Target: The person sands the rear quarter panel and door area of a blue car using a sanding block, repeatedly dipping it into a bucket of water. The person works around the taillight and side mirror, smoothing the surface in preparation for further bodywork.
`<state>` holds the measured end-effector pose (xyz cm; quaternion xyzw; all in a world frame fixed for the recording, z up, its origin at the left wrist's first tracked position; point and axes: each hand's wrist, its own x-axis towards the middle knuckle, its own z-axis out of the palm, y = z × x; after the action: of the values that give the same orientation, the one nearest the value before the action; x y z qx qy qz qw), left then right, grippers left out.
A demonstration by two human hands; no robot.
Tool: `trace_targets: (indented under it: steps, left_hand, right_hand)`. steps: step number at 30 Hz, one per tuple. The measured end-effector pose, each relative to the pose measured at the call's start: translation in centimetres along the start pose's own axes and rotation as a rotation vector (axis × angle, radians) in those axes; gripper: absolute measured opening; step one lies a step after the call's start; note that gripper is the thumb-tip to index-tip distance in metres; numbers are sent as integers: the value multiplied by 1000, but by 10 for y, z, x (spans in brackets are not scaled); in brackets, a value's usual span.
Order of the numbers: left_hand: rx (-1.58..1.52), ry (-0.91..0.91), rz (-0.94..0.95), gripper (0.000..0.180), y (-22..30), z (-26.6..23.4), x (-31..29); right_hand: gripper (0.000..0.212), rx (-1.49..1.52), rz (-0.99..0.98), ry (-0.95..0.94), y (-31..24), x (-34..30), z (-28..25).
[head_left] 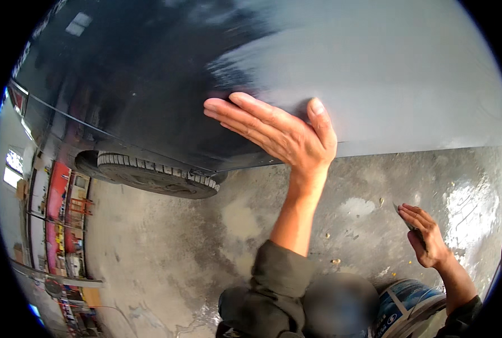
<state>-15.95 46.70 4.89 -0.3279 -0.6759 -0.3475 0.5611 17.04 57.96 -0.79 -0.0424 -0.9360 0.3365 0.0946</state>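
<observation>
My left hand (284, 132) lies stretched out against the side of a vehicle, palm to the panel, thumb apart from the long fingers. Under and around it, the dark painted body panel (138, 73) meets a large matte grey patch (397, 73) with a streaky edge. My right hand (428, 242) is lower and off to the right, away from the panel. Its fingers are closed on a thin flat sheet (417, 238), of which only a narrow dark edge shows; its exact kind is hard to make out.
A tyre (161, 174) sits under the body at the left. A blue and white bucket (397, 310) stands at the lower right, beside a blurred round patch. Red shelving (58, 191) with assorted items lines the far left. Small crumbs lie on the stained concrete floor (166, 242).
</observation>
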Motion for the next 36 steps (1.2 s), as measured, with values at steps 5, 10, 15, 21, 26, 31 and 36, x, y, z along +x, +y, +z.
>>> trace_targets:
  steps: [5, 10, 15, 21, 26, 31, 36]
  left_hand:
    - [41, -70, 605, 75, -65, -4, -14]
    - [158, -263, 1038, 69, -147, -43, 22]
    - [214, -342, 1166, 62, -201, -68, 42]
    - [199, -374, 1216, 60, -208, -74, 58]
    - [231, -460, 1204, 59, -236, -108, 59]
    - [287, -617, 1242, 75, -250, -124, 79]
    - [173, -473, 1118, 82, -208, -94, 103]
  right_hand:
    - [53, 73, 53, -7, 6, -6, 7]
    - [54, 82, 33, -20, 2, -5, 8]
    - [52, 67, 70, -38, 1, -8, 4]
    - [51, 53, 69, -39, 3, -8, -3]
    - [50, 58, 63, -50, -2, -9, 2]
    - [37, 168, 159, -27, -2, -13, 15]
    - [24, 646, 672, 215, 60, -65, 29]
